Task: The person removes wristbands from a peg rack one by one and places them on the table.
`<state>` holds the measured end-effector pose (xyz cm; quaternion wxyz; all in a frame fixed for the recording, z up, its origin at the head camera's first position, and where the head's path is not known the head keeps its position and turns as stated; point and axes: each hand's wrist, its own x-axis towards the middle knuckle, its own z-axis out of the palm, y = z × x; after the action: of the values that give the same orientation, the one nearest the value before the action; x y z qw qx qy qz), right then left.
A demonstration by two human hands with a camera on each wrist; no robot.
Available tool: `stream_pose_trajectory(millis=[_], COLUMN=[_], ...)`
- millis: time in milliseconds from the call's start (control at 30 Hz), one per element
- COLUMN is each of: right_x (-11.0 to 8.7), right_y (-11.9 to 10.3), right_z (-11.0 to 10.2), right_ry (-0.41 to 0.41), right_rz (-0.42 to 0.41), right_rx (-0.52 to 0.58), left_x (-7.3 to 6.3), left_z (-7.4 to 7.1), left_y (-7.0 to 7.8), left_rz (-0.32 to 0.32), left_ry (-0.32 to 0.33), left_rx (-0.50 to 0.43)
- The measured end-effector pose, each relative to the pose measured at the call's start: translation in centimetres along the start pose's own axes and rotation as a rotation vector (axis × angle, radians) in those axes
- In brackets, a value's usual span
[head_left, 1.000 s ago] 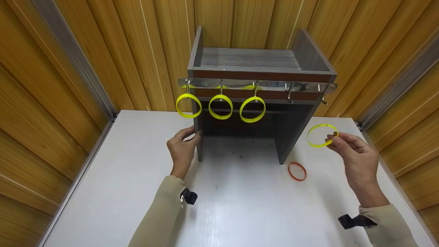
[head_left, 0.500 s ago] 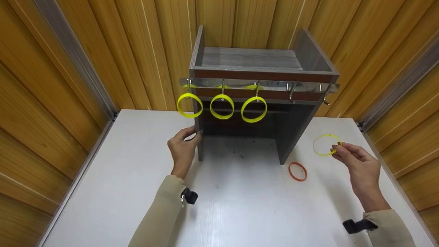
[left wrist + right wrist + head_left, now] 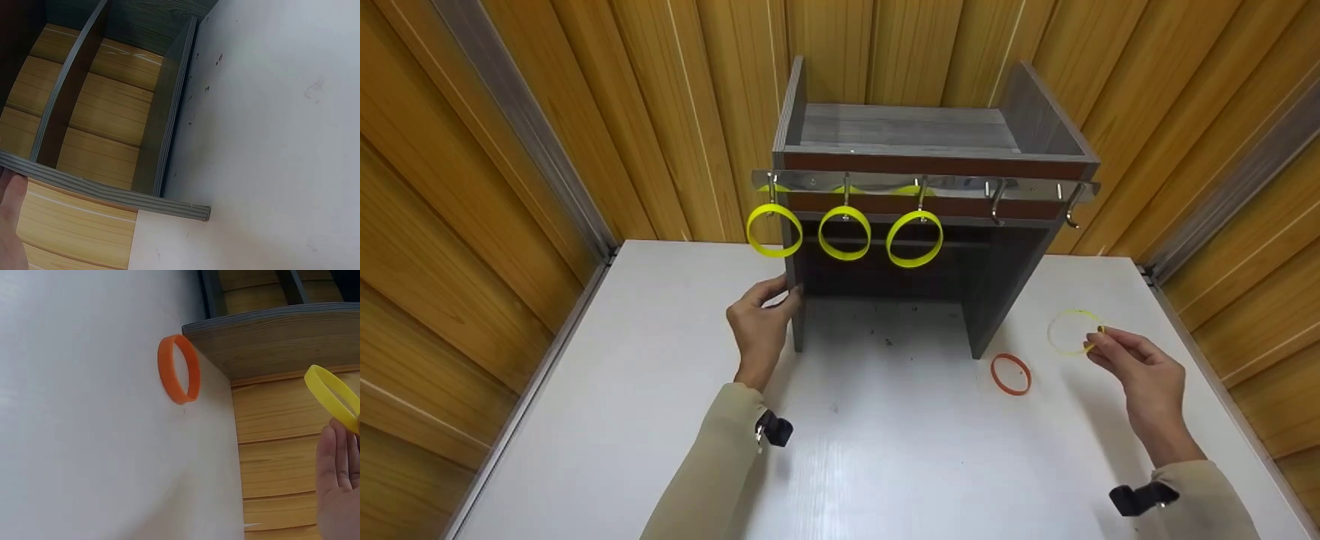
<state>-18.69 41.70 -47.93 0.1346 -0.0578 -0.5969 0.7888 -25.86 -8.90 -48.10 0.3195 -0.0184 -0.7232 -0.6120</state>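
Note:
My right hand (image 3: 1147, 382) pinches a thin yellow silicone wristband (image 3: 322, 394) between thumb and fingers, holding it over the table right of the grey shelf unit (image 3: 1009, 292). Below and left of that hand, an orange wristband (image 3: 996, 375) lies by the foot of the unit's right panel. With thumb and fingers, my left hand (image 3: 757, 330) grips the front edge of the unit's left side panel (image 3: 112, 194). Three yellow wristbands hang on the left hooks of a metal hook rail (image 3: 877, 181) across the front: one leftmost band (image 3: 775, 254), a middle band (image 3: 844, 259) and a third band (image 3: 915, 265).
Two bare hooks, one of them a right-end hook (image 3: 1072, 214), stick out from the rail. The unit stands on a white table (image 3: 900, 450) near the back, with wood-patterned walls (image 3: 457, 225) on three sides. Small dark specks (image 3: 888, 342) dot the tabletop under it.
My right hand has moved down and slightly right with the yellow wristband, which now looks thinner, turned more edge-on. My left hand stays on the panel; the hanging bands and orange band keep their places.

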Motion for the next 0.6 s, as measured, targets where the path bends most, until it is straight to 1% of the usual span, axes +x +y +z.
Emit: stream_pose_trajectory(millis=[233, 400, 600], right_x=[0.1, 0.0, 0.1], right_y=[1.5, 2.5, 3.4], right_z=[-1.1, -1.6, -1.9], right_ry=[0.023, 0.047, 0.045], right_rz=[0.045, 0.086, 0.147], right_rx=[0.019, -0.029, -0.074], left_x=[0.0, 0.0, 0.0], left_z=[0.1, 0.1, 0.1], left_y=[0.1, 0.1, 0.0], left_rz=[0.0, -0.002, 0.001], left_ry=[0.004, 0.003, 0.015], left_rx=[-0.003, -0.012, -0.02])
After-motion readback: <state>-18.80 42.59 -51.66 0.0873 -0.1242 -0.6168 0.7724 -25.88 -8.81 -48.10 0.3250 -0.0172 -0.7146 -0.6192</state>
